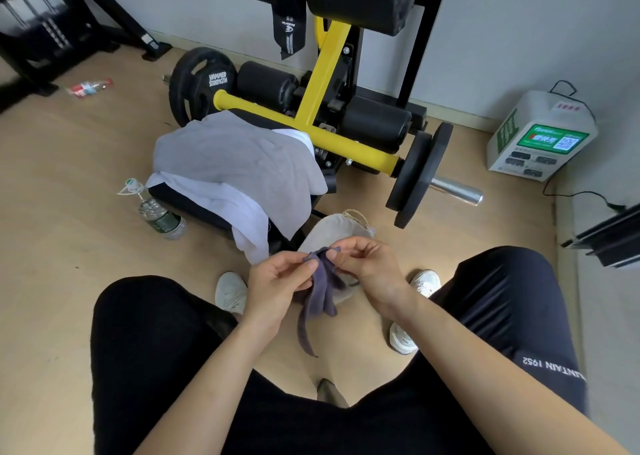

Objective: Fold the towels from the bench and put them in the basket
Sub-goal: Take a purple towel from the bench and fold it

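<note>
A gym room, a yellow-framed weight machine (322,108) loaded with black plates (195,83), foam roller pads (375,123), towels (239,167) draped over its padded bench (194,205), water bottles (159,217) lay on the wood floor (69,246).

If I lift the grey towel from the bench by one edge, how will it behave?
Probably floppy: the grey towel already drapes limply over the bench. It may drag the white towel lying under it. It looks light and unlikely to slip from fingers.
</note>
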A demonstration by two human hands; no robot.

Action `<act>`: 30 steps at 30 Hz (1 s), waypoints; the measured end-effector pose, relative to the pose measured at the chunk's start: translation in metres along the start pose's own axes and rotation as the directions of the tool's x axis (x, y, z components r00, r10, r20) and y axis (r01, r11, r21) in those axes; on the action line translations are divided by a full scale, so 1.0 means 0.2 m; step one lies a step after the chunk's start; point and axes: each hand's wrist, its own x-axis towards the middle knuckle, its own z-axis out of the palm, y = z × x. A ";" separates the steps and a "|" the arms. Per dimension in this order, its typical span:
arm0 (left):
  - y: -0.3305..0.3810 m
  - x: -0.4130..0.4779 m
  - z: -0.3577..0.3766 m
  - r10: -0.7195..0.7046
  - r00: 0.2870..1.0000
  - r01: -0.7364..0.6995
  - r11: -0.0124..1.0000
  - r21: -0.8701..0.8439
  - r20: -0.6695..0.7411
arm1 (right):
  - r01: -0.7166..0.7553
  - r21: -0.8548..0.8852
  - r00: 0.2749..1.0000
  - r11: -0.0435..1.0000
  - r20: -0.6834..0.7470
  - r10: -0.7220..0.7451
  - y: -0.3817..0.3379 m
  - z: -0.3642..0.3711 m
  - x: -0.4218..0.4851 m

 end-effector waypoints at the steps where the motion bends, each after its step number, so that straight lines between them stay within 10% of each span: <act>1: 0.00 0.00 0.00 -0.003 1.000 0.003 1.000 0.007 -0.005 | -0.002 -0.006 1.000 1.000 0.002 0.002 0.01 0.01 -0.01; 18: 0.00 -0.02 0.00 -0.038 0.980 0.041 0.999 -0.012 0.195 | 0.242 -0.617 0.958 0.749 0.031 -0.284 0.07 0.00 0.00; 30: -0.11 0.09 -0.09 0.184 0.983 -0.176 0.893 0.414 0.022 | 0.226 -0.481 0.973 0.847 0.077 -0.216 -0.10 -0.09 0.01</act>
